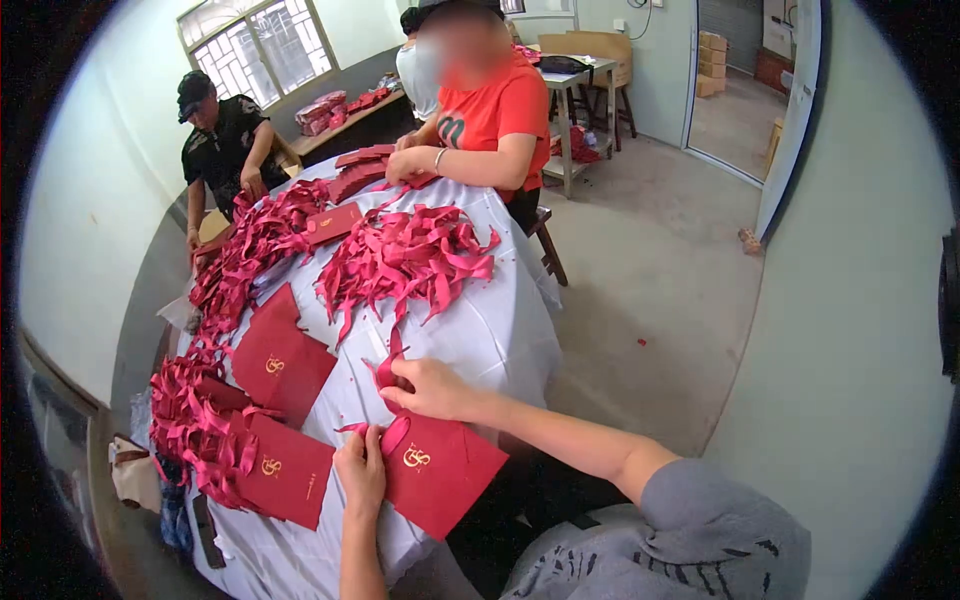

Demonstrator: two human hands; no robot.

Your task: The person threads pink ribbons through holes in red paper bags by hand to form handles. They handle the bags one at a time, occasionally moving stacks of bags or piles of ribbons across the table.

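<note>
A red paper bag or envelope with a gold logo (446,485) lies at the near edge of the table. At its left edge my left hand (360,472) is closed, thumb and finger pinching a dark pink ribbon (398,432) at the top of the red piece. My right hand (436,388) is closed on the ribbon just above, and a length of it runs up past my fingers toward the loose heap. Left of my hands, more red pieces with gold logos (290,485) lie flat, partly covered by ribbons.
A heap of loose ribbons (410,255) spreads over the white-clothed table (490,335); another pile (205,425) runs along its left side. A person in a red shirt (495,115) works at the far end, another in black (225,150) at far left. A phone (208,535) lies near the front.
</note>
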